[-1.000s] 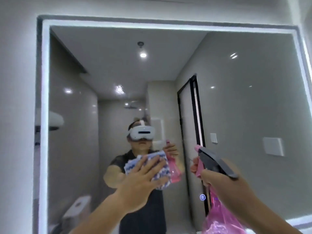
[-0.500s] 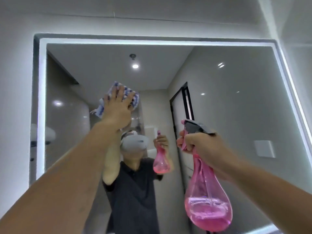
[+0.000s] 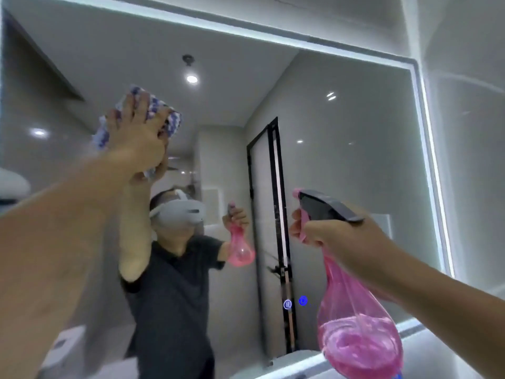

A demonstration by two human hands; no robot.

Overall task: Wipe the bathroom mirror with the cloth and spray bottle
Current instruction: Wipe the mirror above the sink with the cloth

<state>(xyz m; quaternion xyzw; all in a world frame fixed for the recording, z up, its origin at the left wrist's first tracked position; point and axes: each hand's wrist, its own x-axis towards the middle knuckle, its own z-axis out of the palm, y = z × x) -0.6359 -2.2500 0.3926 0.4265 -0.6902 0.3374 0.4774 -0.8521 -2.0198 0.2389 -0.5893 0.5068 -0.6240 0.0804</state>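
A large wall mirror (image 3: 341, 138) with a lit white border fills the view. My left hand (image 3: 136, 138) is raised high and presses a blue-and-white checked cloth (image 3: 161, 113) flat against the upper left glass. My right hand (image 3: 336, 236) grips the neck of a pink spray bottle (image 3: 355, 329) with a dark grey trigger head (image 3: 325, 206), held in front of the mirror's lower right, nozzle toward the glass. Pink liquid sits in the bottle's bottom. The mirror shows my reflection with both arms.
The lit frame edge (image 3: 431, 170) runs down the right, with a tiled wall (image 3: 470, 105) beyond it. Two small glowing touch buttons (image 3: 295, 302) sit low on the glass. A white counter edge (image 3: 295, 359) shows along the bottom.
My left hand rose with the cloth from mid-mirror to the upper left and has now slid slightly right. The view tilted upward. The spray bottle stays held at lower right.
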